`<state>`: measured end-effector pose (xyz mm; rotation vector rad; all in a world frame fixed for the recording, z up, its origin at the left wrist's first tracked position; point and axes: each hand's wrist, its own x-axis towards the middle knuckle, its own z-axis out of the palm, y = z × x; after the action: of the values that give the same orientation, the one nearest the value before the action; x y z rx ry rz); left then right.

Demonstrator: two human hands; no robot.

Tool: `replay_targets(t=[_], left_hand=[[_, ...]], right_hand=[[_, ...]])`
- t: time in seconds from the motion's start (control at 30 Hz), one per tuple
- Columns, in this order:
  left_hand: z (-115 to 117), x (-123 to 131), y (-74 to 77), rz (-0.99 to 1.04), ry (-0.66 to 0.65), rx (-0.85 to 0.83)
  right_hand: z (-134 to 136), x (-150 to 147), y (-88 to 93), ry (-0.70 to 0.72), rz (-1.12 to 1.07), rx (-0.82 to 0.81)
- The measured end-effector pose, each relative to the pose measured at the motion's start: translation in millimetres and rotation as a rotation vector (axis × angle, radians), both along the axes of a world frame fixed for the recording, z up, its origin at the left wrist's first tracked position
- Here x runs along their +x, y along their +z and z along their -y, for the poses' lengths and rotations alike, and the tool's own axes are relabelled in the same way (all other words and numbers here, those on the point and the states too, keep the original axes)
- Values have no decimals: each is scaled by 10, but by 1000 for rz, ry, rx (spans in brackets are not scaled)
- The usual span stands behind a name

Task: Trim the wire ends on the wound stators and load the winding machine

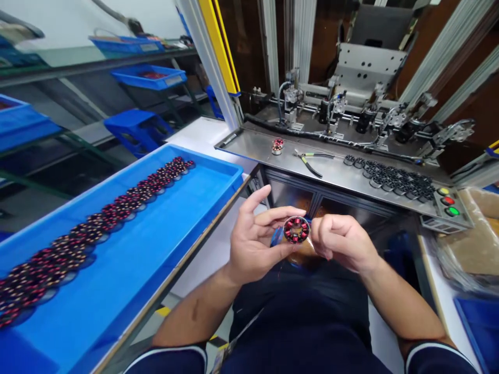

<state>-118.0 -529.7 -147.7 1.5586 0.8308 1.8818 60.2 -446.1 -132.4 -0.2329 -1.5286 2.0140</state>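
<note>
In front of my body, my left hand (pixel 261 236) pinches a round motor stator (pixel 296 230) between thumb and fingers. The stator is ring-shaped, with red windings around an open centre. Close against its right edge is my right hand (pixel 343 240), its fingers curled together; what they grip, if anything, is too small to make out. On the metal ledge beyond lie a wound stator or two (pixel 277 146) with red and copper colouring. Beside them rests a pair of pliers (pixel 312 160) with green and black handles, spread apart.
A blue tray (pixel 187 218) on the left holds long rows of wound stators (pixel 105 223). Dark unwound cores (pixel 393 179) are grouped on the ledge's right. A button box (pixel 448 208) and a cardboard box (pixel 479 228) stand at right. Machine fixtures (pixel 331 111) line the back.
</note>
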Motion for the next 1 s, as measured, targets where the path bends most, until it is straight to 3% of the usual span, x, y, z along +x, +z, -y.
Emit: replay_targets(t=[0.1,0.2,0.33,0.53,0.73,0.87,1.0], left_hand=[[40,-6,12,18,-58,-30],[37,-17,-6,-29,17,27],[-32,6,-49,-169,150,154],[-116,28,-77,-201,194,216],[-124,-22,-134,-193,204,176],[-97,-5,-123,-58,113,31],[-62,-15,-96,20,9,-77]], right_hand=[[-136,152,-155,182,6,4],[-72,165,-369,167,34,-48],[270,-24,-522,75,39,-149],[541,-199,-425,-84,49,-421],[532,-100,-385,-102,111,-409],[561,-48,-389,-9,121,-409],[488,-1,-378,-11,135,-364]])
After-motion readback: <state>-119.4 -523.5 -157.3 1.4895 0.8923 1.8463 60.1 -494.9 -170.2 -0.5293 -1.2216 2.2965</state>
